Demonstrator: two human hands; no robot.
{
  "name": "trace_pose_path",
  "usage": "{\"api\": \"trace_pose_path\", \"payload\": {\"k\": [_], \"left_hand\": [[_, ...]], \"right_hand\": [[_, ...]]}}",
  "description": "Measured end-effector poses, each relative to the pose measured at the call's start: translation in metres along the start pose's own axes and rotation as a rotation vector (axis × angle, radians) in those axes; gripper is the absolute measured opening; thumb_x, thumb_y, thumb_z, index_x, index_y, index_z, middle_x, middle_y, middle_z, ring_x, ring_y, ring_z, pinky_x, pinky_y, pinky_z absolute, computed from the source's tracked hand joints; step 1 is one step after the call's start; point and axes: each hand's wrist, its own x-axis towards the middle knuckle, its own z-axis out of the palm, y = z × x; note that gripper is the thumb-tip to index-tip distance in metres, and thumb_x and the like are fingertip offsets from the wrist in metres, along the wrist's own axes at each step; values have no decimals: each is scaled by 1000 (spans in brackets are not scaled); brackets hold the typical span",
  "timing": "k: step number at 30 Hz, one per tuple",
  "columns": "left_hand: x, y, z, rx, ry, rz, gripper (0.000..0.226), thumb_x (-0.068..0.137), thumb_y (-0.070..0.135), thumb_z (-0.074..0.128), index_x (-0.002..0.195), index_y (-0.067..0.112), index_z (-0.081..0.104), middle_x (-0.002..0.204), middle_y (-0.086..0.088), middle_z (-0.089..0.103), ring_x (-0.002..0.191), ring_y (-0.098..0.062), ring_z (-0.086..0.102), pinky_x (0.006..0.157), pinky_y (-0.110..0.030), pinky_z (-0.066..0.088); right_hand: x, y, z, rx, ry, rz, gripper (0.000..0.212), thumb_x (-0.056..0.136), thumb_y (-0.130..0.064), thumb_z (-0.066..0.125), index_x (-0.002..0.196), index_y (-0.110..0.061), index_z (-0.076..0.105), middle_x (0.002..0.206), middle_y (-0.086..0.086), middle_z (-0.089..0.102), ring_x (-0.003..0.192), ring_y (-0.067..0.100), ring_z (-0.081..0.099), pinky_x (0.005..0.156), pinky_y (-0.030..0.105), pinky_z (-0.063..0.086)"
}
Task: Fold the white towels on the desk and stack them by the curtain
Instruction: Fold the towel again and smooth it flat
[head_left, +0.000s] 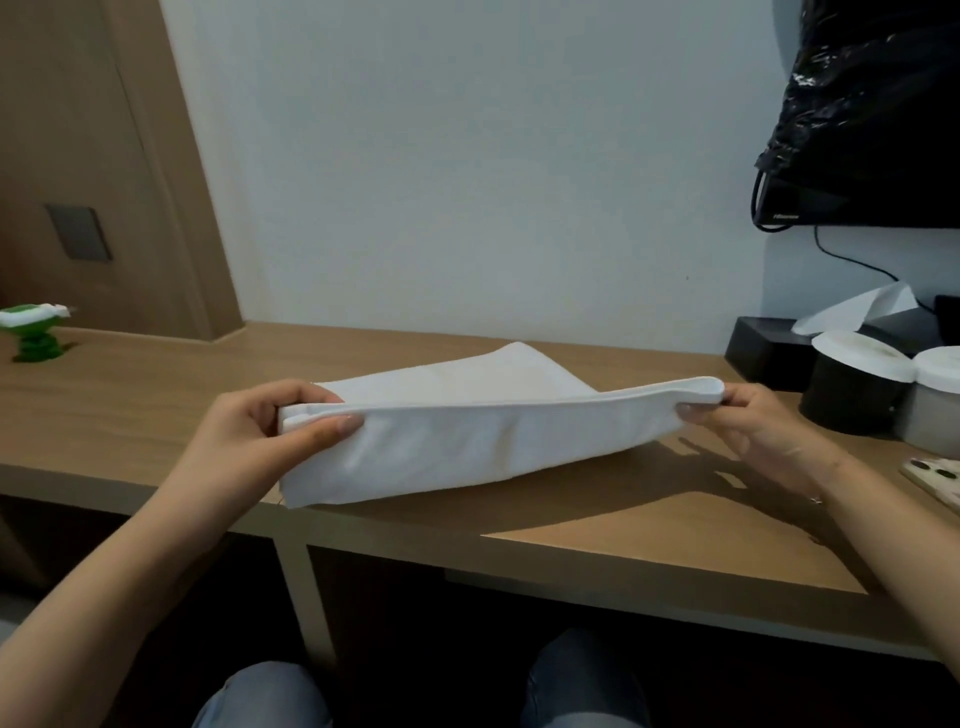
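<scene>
A white towel (457, 441) is held up over the wooden desk (130, 405), doubled over so its two layers meet along the top edge. My left hand (270, 421) pinches the left end of that edge between thumb and fingers. At the right end, my right hand (748, 421) pinches the other corner. The towel's far part still rests on the desk behind, and its near flap hangs down to the desk's front edge. No curtain and no other towel are in view.
Two round lidded containers (857, 389) and a black tissue box (763, 353) stand at the right. A screen under black plastic (872, 119) hangs above them. A green object (36, 332) sits far left, and a phone-like item (935, 478) lies at the right edge.
</scene>
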Motion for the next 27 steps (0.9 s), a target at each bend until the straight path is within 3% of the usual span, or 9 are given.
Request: {"api": "trace_pose_path", "payload": {"k": [3,5,8,10,13,16,19,23,27], "left_hand": [[6,0,-4,-124,55,-65,16,72,30,78,77,15,74,76,-6,72,67,-14,65,59,-27,48],[15,1,-4,-214,122,-115,22,67,31,84,76,14,73,72,-6,70,61,-14,64,52,-22,48],[39,4,-6,-310,196,-183,22,66,31,81,79,14,73,68,-1,71,57,-11,65,50,-18,50],[59,2,-10,-313,212,-229,17,77,28,77,85,14,73,73,-1,73,62,-11,67,54,-21,52],[92,-15,-13,-242,194,-270,23,82,27,74,94,7,73,88,-12,74,76,-22,68,68,-30,52],[122,-44,-6,-101,218,-301,29,83,27,75,95,1,72,89,-18,73,69,-23,65,57,-25,51],[140,-79,2,83,204,-303,24,83,27,76,87,3,73,86,-23,72,63,-20,59,53,-24,42],[146,-116,6,276,148,-313,18,85,28,75,79,10,74,67,-3,68,55,-12,56,50,-22,38],[144,-132,6,278,186,-292,17,84,27,75,78,13,72,50,9,61,40,-1,48,38,-12,33]], "right_hand": [[7,-15,-1,57,-29,1,91,24,-48,96,100,-8,68,97,4,73,90,15,69,66,20,57],[15,-23,1,66,-19,-31,93,25,-56,93,100,-6,69,93,4,74,84,16,71,61,23,57],[32,-39,10,101,5,-58,81,39,-57,91,99,-7,72,96,8,74,83,19,71,63,27,58],[48,-46,17,110,26,-54,67,59,-51,83,106,-6,70,102,10,73,86,20,69,69,28,56],[78,-46,32,107,64,7,41,83,-36,68,108,-3,67,101,10,72,89,23,66,71,28,53],[112,-33,45,12,70,97,29,91,-30,63,100,-2,66,96,14,71,79,23,66,71,31,53],[141,-8,56,-201,30,135,31,93,-34,61,88,-4,66,85,15,71,64,18,65,58,25,50],[164,25,65,-417,2,173,34,94,-39,58,75,-11,56,70,3,61,57,14,55,54,23,41],[172,35,63,-455,-15,163,34,96,-37,56,80,-7,60,72,2,62,55,9,56,51,18,42]]}}
